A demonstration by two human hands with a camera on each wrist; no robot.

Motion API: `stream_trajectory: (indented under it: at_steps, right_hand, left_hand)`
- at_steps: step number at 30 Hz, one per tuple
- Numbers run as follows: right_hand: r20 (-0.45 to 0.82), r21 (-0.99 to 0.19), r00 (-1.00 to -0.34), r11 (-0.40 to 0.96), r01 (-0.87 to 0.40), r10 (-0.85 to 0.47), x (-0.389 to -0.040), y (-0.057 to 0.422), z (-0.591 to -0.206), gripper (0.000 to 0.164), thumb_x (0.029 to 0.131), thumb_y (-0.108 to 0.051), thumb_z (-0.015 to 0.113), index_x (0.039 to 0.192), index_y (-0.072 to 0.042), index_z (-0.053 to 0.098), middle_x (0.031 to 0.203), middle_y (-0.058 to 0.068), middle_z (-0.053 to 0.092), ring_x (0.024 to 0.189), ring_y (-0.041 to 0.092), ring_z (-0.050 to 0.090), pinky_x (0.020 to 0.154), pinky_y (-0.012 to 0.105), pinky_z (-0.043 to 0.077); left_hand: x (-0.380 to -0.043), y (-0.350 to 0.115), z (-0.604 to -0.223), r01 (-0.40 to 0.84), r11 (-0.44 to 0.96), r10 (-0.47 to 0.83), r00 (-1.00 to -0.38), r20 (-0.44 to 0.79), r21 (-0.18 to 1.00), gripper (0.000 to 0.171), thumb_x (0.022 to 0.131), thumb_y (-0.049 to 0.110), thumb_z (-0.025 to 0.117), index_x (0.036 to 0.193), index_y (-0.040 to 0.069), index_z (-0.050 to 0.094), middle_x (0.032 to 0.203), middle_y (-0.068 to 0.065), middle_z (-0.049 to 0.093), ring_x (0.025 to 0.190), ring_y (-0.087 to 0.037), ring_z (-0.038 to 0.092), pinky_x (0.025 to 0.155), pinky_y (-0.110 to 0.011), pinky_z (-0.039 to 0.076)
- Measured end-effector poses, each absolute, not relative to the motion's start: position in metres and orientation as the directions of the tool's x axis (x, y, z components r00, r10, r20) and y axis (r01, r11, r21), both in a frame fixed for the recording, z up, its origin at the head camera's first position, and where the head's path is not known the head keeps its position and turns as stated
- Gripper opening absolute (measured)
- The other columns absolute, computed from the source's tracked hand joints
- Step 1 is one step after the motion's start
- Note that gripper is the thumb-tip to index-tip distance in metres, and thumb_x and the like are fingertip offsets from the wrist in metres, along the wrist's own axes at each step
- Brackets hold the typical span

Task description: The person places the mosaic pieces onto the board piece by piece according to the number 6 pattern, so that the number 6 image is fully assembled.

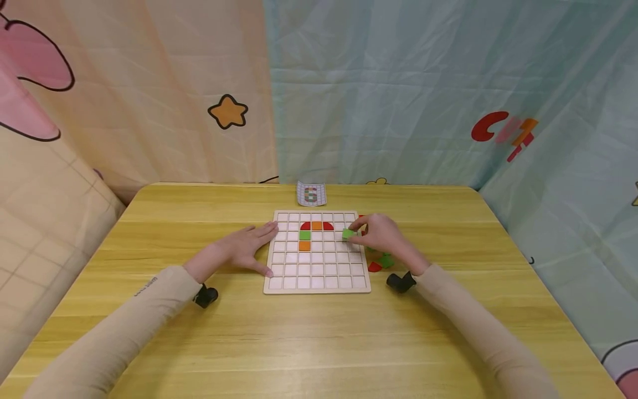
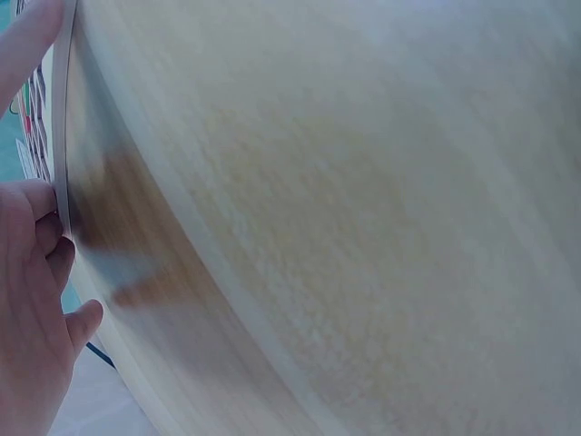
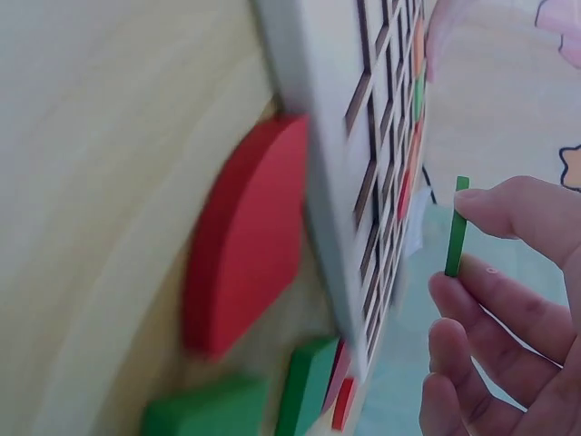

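A white grid board (image 1: 317,282) with a wooden rim lies on the table. On it sit two red rounded tiles (image 1: 305,226), an orange tile (image 1: 316,225) between them, then a green tile (image 1: 305,235) and another orange tile (image 1: 304,245) below. My left hand (image 1: 247,247) rests at the board's left edge, thumb and fingers spread and touching the rim. Above the board's right side, my right hand (image 1: 381,235) pinches a green square tile (image 3: 457,227) between thumb and fingertip. In the right wrist view, that tile is seen edge-on, clear of the board.
Loose tiles lie right of the board, among them a red rounded tile (image 1: 375,267) and green tiles (image 1: 386,260). A small pattern card (image 1: 311,194) with a coloured figure stands behind the board. Printed curtains (image 1: 399,88) hang beyond the wooden table (image 1: 319,343).
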State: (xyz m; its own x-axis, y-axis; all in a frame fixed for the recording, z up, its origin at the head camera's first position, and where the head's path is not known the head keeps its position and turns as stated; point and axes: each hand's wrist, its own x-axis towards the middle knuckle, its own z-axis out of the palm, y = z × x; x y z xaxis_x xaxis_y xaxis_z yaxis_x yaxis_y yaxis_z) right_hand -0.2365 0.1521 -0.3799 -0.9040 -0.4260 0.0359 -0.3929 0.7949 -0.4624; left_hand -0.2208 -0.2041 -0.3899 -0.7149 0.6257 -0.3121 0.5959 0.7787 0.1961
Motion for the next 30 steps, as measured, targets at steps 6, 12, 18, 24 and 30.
stream_trajectory:
  at_steps: [6, 12, 18, 24, 30]
  right_hand:
    - [0.009, -0.447, -0.892, 0.796, -0.408, -0.452, -0.237, 0.134, -0.376, 0.029, 0.081, -0.036, 0.076, 0.102, -0.017, 0.075, 0.098, -0.001, 0.074, 0.073, 0.011, 0.061, 0.063, 0.026, 0.049]
    - [-0.021, -0.452, -0.893, 0.8, -0.394, -0.451, -0.237, 0.118, -0.377, 0.029, 0.08, -0.038, 0.076, 0.1, -0.017, 0.076, 0.095, -0.004, 0.074, 0.079, 0.01, 0.064, 0.066, 0.025, 0.05]
    - [-0.041, -0.465, -0.891, 0.798, -0.383, -0.452, -0.239, 0.105, -0.379, 0.028, 0.078, -0.039, 0.077, 0.097, -0.018, 0.076, 0.093, -0.007, 0.074, 0.082, 0.009, 0.064, 0.065, 0.024, 0.049]
    - [-0.039, -0.468, -0.877, 0.784, -0.407, -0.479, -0.24, 0.095, -0.379, 0.027, 0.078, -0.036, 0.079, 0.095, -0.016, 0.077, 0.091, -0.006, 0.075, 0.086, 0.011, 0.064, 0.071, 0.026, 0.051]
    - [-0.081, -0.437, -0.867, 0.8, -0.412, -0.491, -0.241, 0.087, -0.381, 0.028, 0.077, -0.037, 0.079, 0.095, -0.016, 0.077, 0.089, -0.006, 0.074, 0.079, 0.01, 0.059, 0.067, 0.023, 0.048]
  left_hand:
    - [-0.221, -0.203, -0.389, 0.592, 0.781, 0.623, -0.716, -0.314, 0.199, 0.117, 0.076, 0.073, 0.06, 0.154, 0.003, 0.01, 0.163, -0.014, 0.004, 0.15, -0.03, 0.01, 0.12, -0.055, 0.014]
    - [-0.221, -0.203, -0.39, 0.596, 0.778, 0.627, -0.717, -0.305, 0.199, 0.116, 0.076, 0.073, 0.06, 0.154, 0.001, 0.011, 0.162, -0.016, 0.006, 0.149, -0.032, 0.012, 0.119, -0.055, 0.015]
    - [-0.221, -0.203, -0.389, 0.594, 0.78, 0.625, -0.715, -0.315, 0.199, 0.116, 0.077, 0.074, 0.059, 0.154, 0.002, 0.01, 0.162, -0.015, 0.004, 0.15, -0.031, 0.01, 0.12, -0.055, 0.015]
    - [-0.222, -0.203, -0.387, 0.588, 0.786, 0.616, -0.721, -0.316, 0.192, 0.116, 0.077, 0.074, 0.059, 0.154, 0.003, 0.01, 0.163, -0.014, 0.004, 0.15, -0.031, 0.009, 0.12, -0.055, 0.014]
    - [-0.223, -0.202, -0.389, 0.582, 0.791, 0.608, -0.717, -0.34, 0.189, 0.116, 0.076, 0.074, 0.059, 0.154, 0.005, 0.008, 0.163, -0.011, 0.001, 0.151, -0.027, 0.007, 0.121, -0.052, 0.013]
